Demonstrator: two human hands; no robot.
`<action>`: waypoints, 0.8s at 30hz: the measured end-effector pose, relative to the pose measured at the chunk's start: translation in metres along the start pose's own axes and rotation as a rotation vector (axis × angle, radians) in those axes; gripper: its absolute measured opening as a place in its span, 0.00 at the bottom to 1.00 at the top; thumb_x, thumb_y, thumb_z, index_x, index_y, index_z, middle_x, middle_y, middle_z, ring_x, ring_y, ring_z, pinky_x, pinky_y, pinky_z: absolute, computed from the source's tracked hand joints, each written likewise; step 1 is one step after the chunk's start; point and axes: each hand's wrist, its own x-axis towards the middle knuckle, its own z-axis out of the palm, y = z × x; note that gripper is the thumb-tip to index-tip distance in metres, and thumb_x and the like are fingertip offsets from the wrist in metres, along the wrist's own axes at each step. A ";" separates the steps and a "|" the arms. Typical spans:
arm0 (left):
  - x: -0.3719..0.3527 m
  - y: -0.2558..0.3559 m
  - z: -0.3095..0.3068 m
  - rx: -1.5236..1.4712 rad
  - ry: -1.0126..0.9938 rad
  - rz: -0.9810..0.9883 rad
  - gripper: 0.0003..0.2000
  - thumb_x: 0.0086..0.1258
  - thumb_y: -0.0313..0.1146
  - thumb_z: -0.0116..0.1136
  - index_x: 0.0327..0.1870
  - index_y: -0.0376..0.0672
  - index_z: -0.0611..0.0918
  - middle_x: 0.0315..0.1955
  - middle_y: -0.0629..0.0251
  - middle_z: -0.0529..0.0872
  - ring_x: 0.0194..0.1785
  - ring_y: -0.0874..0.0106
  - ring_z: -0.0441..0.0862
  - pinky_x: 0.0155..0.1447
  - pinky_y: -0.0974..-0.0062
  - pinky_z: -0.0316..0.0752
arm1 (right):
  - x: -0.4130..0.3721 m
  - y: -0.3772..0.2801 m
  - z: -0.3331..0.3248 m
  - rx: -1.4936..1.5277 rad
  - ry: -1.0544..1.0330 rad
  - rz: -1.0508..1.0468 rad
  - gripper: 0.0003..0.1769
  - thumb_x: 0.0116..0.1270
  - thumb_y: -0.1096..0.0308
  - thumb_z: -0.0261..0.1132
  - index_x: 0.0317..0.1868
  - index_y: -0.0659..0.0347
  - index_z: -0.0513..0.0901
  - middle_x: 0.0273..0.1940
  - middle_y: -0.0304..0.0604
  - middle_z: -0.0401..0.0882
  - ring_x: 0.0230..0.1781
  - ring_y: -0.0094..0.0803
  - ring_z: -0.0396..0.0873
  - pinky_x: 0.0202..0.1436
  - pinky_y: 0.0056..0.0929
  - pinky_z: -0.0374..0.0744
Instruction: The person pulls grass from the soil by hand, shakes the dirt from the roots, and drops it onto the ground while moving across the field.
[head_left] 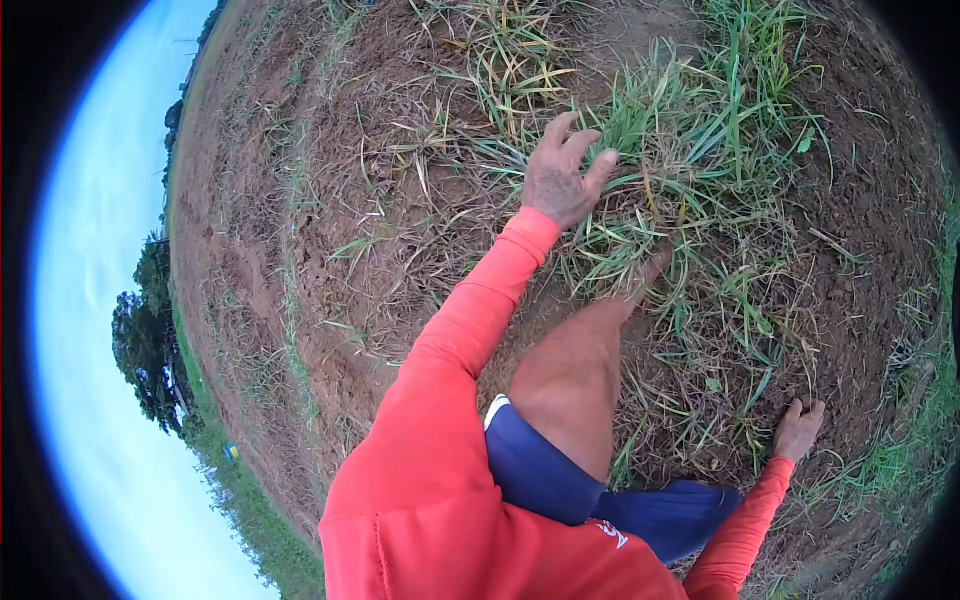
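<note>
My left hand [565,178] reaches out over a clump of long green grass [690,130], back of the hand up. Its fingers and thumb are spread apart, with nothing between them. Farther right and lower, my right hand [798,430] is down near the soil at the edge of the grass. Its fingers are curled in, and what they hold, if anything, is too small or hidden to name. Between my hands is my bent bare leg [575,375], its foot partly hidden among the blades. Both arms wear red sleeves [480,300].
Brown soil [330,250] with dry straw and scattered tufts spreads around me. Another grass patch [510,60] grows beyond my left hand. The view is tilted sideways, with sky [100,200], a dark tree [150,340] and a green strip [245,500] at the left.
</note>
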 end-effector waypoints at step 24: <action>-0.003 -0.241 -0.113 0.777 -0.734 -0.622 0.21 0.72 0.42 0.55 0.54 0.34 0.86 0.56 0.40 0.87 0.61 0.47 0.85 0.66 0.54 0.79 | -0.001 -0.006 -0.006 0.043 -0.006 0.002 0.18 0.75 0.58 0.61 0.52 0.66 0.76 0.50 0.57 0.79 0.52 0.58 0.79 0.57 0.50 0.75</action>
